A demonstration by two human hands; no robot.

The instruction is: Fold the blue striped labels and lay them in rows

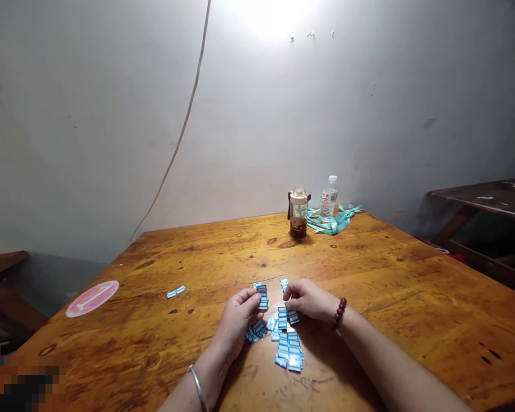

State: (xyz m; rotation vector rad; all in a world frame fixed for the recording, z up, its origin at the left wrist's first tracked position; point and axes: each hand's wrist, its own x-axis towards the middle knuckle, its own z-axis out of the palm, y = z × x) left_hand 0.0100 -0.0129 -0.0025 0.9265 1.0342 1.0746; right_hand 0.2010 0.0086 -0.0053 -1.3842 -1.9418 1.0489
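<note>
My left hand [239, 313] pinches a small stack of blue-bordered label strips [262, 298] between thumb and fingers, above the wooden table [146, 337]. My right hand [308, 298], its wrist circled by dark red beads, has its fingers curled together over more strips; what sits between the fingertips is hidden. One label strip [284, 283] shows just beyond those fingertips. Toward me lies an overlapping pile of label strips [289, 349]. Below my left fingers is another loose heap of strips [256, 331].
A lone label strip [175, 292] lies to the left, near a round pink number sticker [92, 298]. At the back stand a cup of dark liquid [299, 214] and a water bottle [328, 200], beside turquoise ribbon [341, 222]. A wall [249, 126] rises behind.
</note>
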